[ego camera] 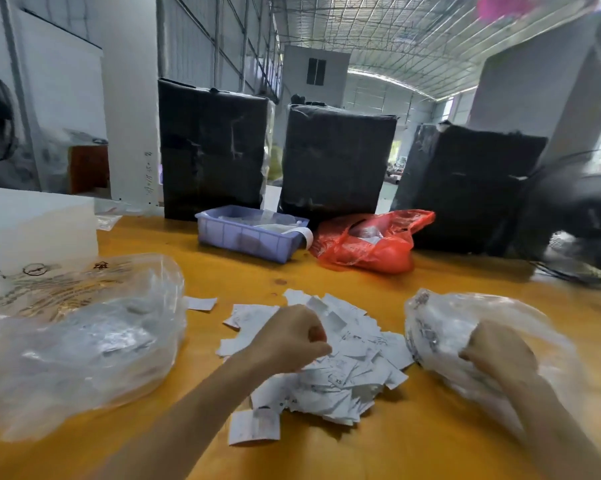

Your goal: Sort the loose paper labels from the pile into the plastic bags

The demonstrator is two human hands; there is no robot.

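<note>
Indoors, warehouse | orange table [326, 268] | left grip [288, 337] curled empty | right grip [496, 351] clutching clear bag [441, 327]

Head-worn wide-angle camera looks forward and down, close over the tabletop [326, 268], warehouse hall beyond.

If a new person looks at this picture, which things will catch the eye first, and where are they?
First comes the pile of white paper labels at the middle of the yellow table, with the left hand curled over it. Clear plastic bags lie on both sides; the right hand is at the right bag. Behind, a red bag lies beside a blue tray.
</note>
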